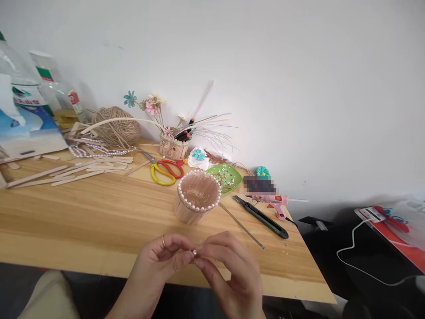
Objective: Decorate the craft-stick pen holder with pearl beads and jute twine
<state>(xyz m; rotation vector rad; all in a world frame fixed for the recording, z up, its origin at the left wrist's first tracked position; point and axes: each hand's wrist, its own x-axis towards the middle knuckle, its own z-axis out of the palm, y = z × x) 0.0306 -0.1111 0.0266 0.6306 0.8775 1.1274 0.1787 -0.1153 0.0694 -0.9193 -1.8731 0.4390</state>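
Left hand [164, 257] pinches a bead [194, 252]; my right hand [234, 268] meets it, fingers drawn narrow, though I cannot tell whether they grip too. Just beyond, the bead-rimmed cup [190, 214] stands upright on the table [133, 217].

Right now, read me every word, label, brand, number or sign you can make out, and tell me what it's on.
"山": red lettering on the large bottle label; its neighbouring characters are too blurred to confirm.
Too blurred to read: the red-and-white label behind it.
Too small to read: any marks on the white object at right.
No legible numbers.
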